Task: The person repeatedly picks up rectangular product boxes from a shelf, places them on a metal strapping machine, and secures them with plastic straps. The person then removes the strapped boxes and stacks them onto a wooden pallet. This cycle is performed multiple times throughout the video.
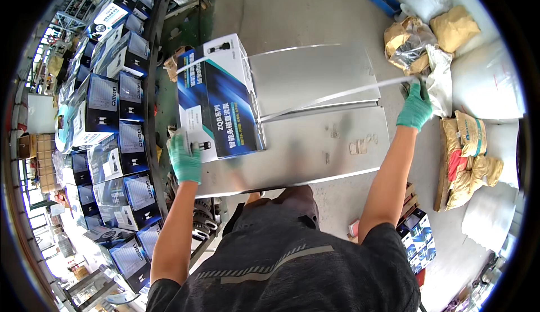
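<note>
The right hand (415, 108) pinched a white strap (337, 94) running right from the blue-and-white box (225, 98), left of centre on the surface (360, 123). The left hand (185, 160) rested at the box's lower-left corner, its grip unclear. The strap was drawn out but seemingly unfastened.

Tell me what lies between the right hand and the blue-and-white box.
In the head view, a white strap runs from the right hand to the box, above the metal tabletop and, near the hand, grey floor.
</note>
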`<state>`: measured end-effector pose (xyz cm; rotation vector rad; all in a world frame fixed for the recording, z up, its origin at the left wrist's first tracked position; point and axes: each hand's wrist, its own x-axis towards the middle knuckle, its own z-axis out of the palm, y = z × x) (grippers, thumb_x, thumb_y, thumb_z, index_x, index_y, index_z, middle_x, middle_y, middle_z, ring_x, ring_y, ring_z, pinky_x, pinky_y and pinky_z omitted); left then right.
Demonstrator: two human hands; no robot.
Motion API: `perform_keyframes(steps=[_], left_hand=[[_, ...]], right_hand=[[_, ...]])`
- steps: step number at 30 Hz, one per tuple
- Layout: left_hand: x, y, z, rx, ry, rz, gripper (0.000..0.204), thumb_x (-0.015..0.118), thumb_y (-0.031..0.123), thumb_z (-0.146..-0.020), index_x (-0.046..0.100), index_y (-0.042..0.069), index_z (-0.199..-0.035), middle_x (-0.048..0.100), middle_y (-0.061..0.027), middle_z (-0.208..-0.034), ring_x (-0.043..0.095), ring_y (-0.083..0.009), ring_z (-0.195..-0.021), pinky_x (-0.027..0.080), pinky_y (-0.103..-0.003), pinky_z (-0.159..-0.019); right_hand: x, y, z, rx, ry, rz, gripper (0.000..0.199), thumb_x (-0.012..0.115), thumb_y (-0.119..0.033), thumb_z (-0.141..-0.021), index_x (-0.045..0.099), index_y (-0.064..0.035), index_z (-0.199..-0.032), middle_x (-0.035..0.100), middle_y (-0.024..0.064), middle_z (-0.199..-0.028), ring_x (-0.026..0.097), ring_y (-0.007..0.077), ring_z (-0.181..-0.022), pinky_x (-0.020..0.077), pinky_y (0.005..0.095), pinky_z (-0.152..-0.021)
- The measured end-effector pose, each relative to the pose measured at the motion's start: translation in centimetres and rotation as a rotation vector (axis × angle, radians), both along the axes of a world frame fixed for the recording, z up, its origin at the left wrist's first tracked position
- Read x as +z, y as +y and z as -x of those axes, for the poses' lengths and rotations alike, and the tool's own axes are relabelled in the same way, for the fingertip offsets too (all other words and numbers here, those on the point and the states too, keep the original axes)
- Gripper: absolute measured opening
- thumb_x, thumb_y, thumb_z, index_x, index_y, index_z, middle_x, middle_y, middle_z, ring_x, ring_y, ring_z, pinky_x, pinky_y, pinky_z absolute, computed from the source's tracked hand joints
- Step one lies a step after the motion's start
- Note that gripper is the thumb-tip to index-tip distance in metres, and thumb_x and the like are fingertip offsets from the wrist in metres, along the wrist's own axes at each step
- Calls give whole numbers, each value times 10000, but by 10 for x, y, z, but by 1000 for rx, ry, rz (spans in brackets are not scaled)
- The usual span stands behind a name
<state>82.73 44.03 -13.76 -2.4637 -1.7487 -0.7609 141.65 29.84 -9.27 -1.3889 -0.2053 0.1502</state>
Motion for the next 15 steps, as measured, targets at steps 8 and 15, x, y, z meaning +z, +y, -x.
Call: perform_keyframes(steps=[8, 15], left_hand=[[104, -4, -136, -980, 606, -164, 254, 646, 245, -958, 672, 141, -1189, 700, -45, -1105, 633, -253, -1119, 460, -417, -1066], [82, 79, 15, -538, 733, 171, 334, 610, 101, -885, 641, 72, -1216, 732, -115, -957, 729, -308, -868, 566, -464, -782]], right_hand=[[204, 95, 354, 790, -1141, -135, 515, 685, -81, -877, 612, -139, -1384, 703, 121, -1238, 705, 341, -810, 590, 426, -719], [92, 144, 331, 891, -517, 456, 373, 528, -141, -963, 648, -98, -1313, 680, 215, -1253, 683, 362, -1067, 543, 453, -951]])
